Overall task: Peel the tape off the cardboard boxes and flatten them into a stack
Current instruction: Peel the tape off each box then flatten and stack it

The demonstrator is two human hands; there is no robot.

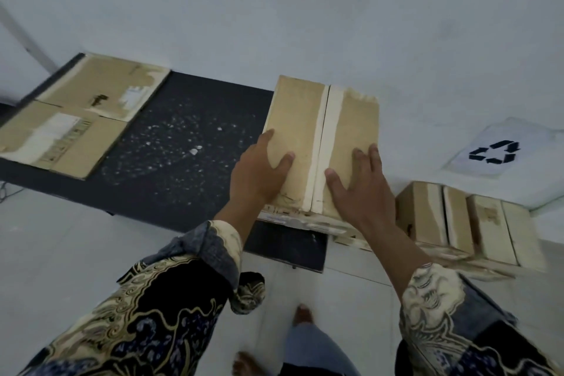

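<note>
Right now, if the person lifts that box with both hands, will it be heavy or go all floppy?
Probably light: the box looks like plain cardboard, and the left hand and right hand rest on it without gripping hard. It should stay fairly stiff while its top flaps are closed. The flaps might pop up, since no tape shows clearly across the seam.

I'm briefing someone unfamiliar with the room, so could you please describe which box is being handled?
Find the dark mat on the pale floor. At its right edge stands a closed cardboard box with both hands on top. Unlike the two boxes further right, it is touched.
</note>
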